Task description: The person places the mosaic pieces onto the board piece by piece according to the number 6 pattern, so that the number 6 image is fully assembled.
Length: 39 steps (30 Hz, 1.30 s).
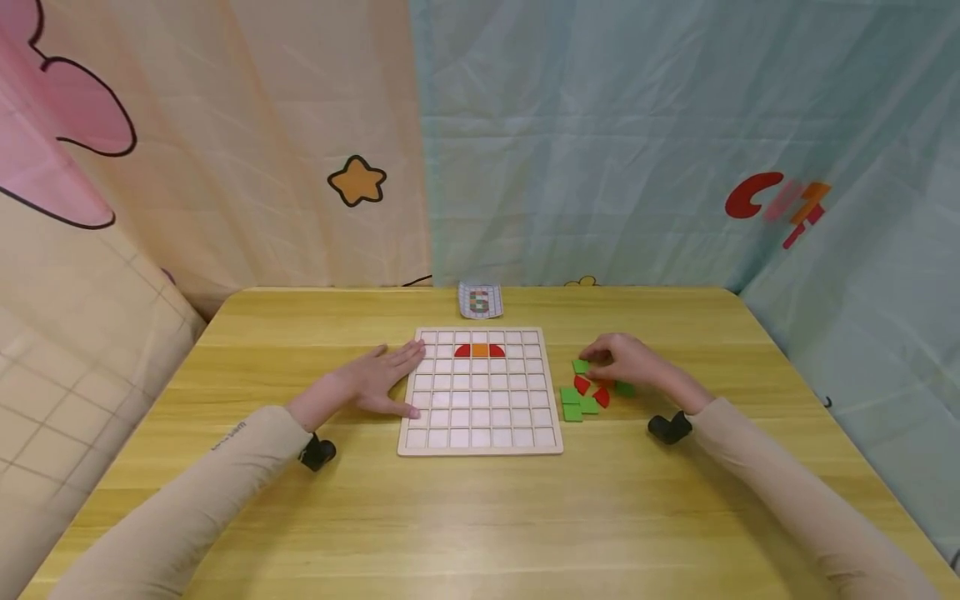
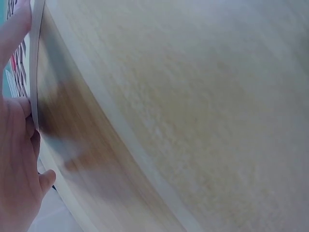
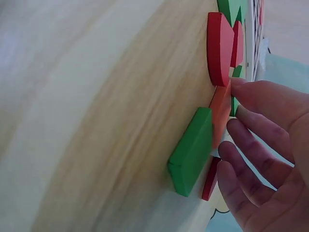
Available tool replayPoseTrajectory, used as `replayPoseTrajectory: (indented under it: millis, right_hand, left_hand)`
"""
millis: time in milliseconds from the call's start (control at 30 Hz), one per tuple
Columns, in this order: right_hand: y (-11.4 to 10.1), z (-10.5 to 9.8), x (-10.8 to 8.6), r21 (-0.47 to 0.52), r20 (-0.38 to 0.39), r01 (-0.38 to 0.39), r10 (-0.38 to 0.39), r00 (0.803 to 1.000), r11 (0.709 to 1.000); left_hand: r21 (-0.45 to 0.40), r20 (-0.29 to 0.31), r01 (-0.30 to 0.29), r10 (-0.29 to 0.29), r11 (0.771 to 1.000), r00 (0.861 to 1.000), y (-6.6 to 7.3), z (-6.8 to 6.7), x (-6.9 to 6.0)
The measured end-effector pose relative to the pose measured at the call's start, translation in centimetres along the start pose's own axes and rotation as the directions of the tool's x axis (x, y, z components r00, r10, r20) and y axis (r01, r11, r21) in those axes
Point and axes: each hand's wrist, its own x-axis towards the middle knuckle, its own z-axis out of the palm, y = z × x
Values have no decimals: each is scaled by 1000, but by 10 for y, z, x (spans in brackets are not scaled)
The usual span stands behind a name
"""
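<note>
My left hand (image 1: 382, 382) rests on the left edge of a pale wooden grid board (image 1: 480, 448), fingers spread. On the board, an orange square (image 1: 480, 351) sits between two red rounded pieces (image 1: 462, 351). My right hand (image 1: 626, 360) is over loose pieces right of the board, its thumb and forefinger beside a green square (image 1: 581, 366). In the right wrist view the fingers (image 3: 263, 140) bend loosely, with a gap between thumb and forefinger. An orange piece (image 3: 221, 111), a green piece (image 3: 190, 152) and a red piece (image 3: 219, 48) lie close to them.
More green squares (image 1: 571, 396) and red pieces (image 1: 602, 397) lie by the board's right side. A small pattern card (image 1: 480, 302) stands behind the board. The wooden table (image 1: 480, 525) meets hanging curtains (image 1: 637, 167) at its far edge.
</note>
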Motion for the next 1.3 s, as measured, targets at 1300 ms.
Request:
replayPoseTrajectory:
  millis: [1300]
  right_hand:
    - [-56,4,20,33,-144,-38,43,989,999]
  left_hand:
    - [-17,16,11,-11,1000,1000,-3,3,1]
